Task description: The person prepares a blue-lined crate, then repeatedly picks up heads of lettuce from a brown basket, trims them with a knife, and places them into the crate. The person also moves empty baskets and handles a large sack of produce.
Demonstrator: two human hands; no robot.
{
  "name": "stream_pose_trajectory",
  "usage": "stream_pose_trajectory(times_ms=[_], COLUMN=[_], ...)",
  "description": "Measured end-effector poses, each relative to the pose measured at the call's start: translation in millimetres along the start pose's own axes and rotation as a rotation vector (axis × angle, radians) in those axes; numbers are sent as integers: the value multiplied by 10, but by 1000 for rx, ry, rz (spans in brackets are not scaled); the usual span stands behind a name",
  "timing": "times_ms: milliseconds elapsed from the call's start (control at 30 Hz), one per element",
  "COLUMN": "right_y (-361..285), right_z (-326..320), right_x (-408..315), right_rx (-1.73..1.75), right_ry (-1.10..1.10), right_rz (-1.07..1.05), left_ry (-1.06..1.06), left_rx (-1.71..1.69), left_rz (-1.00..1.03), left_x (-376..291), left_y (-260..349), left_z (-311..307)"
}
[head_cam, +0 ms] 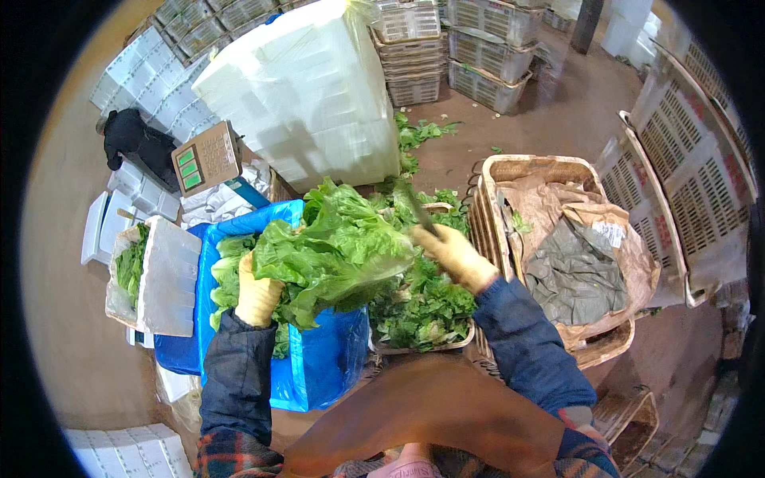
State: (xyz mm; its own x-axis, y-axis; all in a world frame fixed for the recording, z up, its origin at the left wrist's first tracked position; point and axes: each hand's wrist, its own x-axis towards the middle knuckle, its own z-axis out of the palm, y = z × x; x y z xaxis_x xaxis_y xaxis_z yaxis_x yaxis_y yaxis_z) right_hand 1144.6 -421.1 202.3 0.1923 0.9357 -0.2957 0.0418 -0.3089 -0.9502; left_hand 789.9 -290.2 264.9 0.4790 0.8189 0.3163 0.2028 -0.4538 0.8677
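My left hand (258, 293), in a pale yellow glove, grips a large leafy head of green lettuce (340, 239). The lettuce hangs over a blue plastic-lined container (299, 382), where more lettuce heads (230, 251) lie on the left side. My right hand (451, 254), gloved alike, is closed around a knife whose dark blade (415, 203) points up and away, close to the lettuce's right end. Below that hand stands a crate heaped with loose lettuce leaves (424, 305).
A scale (206, 158) and a foam box of greens (128, 263) stand left. Stacked crates topped with brown paper (556, 191) rise on the right. A wrapped foam-box stack (299, 101) blocks the far side. A person in dark clothing (137, 140) is at far left.
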Motion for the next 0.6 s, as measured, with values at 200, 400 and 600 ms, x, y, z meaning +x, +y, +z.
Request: stream_pose_trajectory(times_ms=[200, 400, 600], right_y=[-241, 308, 172], right_z=[357, -42, 120], right_x=[-71, 81, 32], right_rx=[82, 203, 152], right_ry=[57, 384, 398], right_rz=[3, 252, -246], left_ry=[-3, 168, 261], left_rx=[143, -862, -1510], left_rz=[9, -459, -659], left_x=[-121, -594, -905], left_y=[-366, -532, -815], left_z=[-143, -102, 629])
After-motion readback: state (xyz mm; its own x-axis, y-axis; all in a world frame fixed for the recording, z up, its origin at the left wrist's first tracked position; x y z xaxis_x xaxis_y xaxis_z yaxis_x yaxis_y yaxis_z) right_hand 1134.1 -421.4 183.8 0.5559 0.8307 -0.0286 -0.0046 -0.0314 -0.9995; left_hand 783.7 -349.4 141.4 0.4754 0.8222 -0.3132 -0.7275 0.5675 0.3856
